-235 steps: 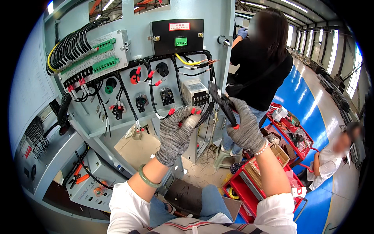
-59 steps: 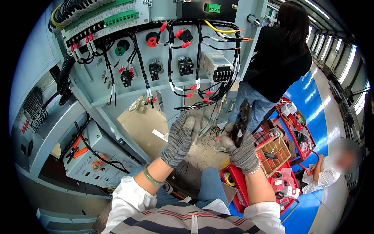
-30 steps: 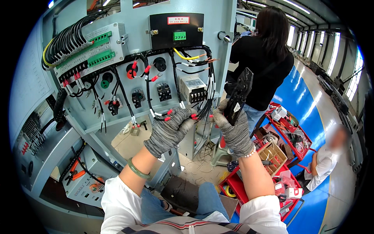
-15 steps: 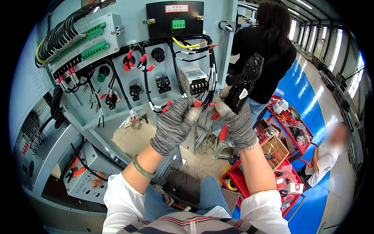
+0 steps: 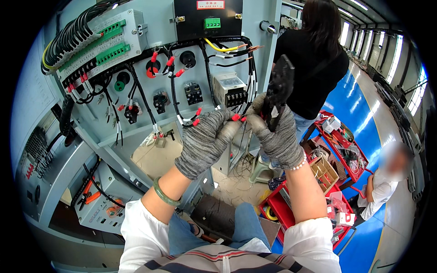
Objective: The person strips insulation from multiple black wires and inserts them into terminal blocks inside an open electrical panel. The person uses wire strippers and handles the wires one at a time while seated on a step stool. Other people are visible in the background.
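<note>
Pliers (image 5: 280, 86) tipped steeper, near-vertical; head uppermost

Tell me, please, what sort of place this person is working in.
Probably an electrical assembly workshop: a metal panel strung with black wires, a black plier-like tool in the gloved right hand, and a red cart holding parts all point that way.

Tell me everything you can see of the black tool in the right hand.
The black tool has a dull, metal-looking, elongated head. It stands nearly upright, head up and leaning slightly right, gripped in the gloved right hand, which hides much of its lower part. In this view the head shows against another person's black top. Whether its jaws are open is unclear.
</note>
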The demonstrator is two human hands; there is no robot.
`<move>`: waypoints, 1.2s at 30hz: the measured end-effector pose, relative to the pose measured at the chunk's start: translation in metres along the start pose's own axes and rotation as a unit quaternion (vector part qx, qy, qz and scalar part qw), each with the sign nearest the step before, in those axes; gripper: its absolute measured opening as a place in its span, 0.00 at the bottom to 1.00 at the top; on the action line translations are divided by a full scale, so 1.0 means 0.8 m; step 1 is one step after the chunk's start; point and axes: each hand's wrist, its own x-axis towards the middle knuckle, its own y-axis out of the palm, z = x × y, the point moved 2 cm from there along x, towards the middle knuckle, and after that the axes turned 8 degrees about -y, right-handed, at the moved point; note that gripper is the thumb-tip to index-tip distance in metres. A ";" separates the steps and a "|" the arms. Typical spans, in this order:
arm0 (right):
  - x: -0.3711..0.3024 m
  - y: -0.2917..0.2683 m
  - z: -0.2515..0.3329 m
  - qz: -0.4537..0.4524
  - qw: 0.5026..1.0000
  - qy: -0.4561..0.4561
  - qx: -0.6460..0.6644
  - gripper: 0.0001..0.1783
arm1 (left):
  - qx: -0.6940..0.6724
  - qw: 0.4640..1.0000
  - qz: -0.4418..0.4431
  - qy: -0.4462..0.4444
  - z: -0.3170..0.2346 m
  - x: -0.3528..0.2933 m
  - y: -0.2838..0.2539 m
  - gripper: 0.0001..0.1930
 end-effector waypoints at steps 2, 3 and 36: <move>0.004 -0.001 0.004 0.024 0.997 -0.028 -0.061 0.16 | 0.022 1.000 0.001 -0.001 -0.001 0.000 -0.001 0.10; 0.005 -0.001 0.006 0.035 0.994 -0.046 -0.091 0.16 | 0.013 1.000 0.004 -0.006 -0.001 0.000 -0.002 0.10; -0.315 -0.037 -0.134 -0.045 0.906 0.419 0.040 0.13 | -0.020 0.993 -0.067 0.093 0.013 -0.003 -0.002 0.09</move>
